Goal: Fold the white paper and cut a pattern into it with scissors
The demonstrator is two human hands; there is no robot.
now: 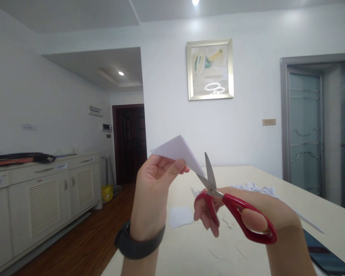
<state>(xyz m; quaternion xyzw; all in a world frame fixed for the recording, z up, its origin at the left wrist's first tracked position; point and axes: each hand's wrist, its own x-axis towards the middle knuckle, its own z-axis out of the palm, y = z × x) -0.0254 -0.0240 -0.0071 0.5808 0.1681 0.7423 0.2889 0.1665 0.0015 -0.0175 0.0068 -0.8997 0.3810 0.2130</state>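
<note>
The folded paper (176, 148) was held above the bench (184, 249), pinched firmly between the thumb and fingers (160, 161) of the left hand (156, 178). Its bulk projected at 12 o'clock from the grip; its narrow tip pointed to 4 o'clock, at the parted blades of the scissors (212, 193). Blade contact could not be confirmed. The right hand (254, 195) gripped the red handles, thumb and fingers spread. A flat white sheet (180, 217) lay at 6 o'clock.

Nothing legible — the cabinet labels (61, 166) (small, white) are blurred.
</note>
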